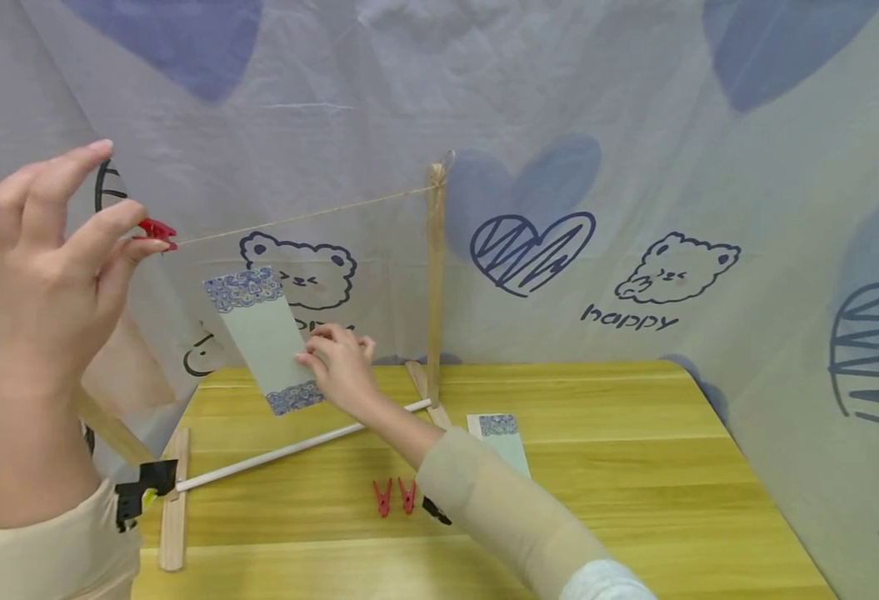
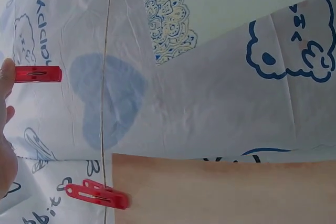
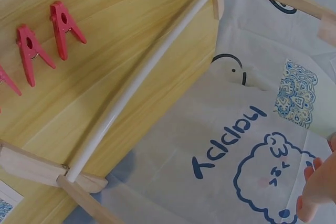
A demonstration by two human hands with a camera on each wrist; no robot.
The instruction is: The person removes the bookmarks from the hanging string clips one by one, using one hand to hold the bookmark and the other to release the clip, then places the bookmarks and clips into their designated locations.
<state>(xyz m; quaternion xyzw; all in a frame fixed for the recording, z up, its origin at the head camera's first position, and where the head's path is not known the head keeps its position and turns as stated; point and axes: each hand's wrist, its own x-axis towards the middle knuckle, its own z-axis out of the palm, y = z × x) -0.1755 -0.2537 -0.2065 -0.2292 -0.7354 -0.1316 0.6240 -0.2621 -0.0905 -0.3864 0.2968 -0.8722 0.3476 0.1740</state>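
My left hand (image 1: 49,267) is raised at the left, pinching a red clothespin (image 1: 157,232) between thumb and forefinger. In the head view the clothespin overlaps the thin string (image 1: 319,212); the left wrist view shows it to one side of the string. Lower and to the right, my right hand (image 1: 342,367) pinches the edge of a pale green card (image 1: 262,333) with blue patterned ends. This card is in the air, tilted, below the string. Another red clothespin (image 2: 100,193) sits on the string beside a brown sheet (image 2: 226,192), partly hidden behind my left forearm in the head view.
A wooden post (image 1: 435,283) carries the string's far end. A white rod (image 1: 297,450) joins the frame's feet low over the table (image 1: 634,467). Loose red clothespins (image 1: 382,498) lie near my right forearm, which partly covers another patterned card (image 1: 506,446). Printed cloth (image 1: 634,100) hangs behind.
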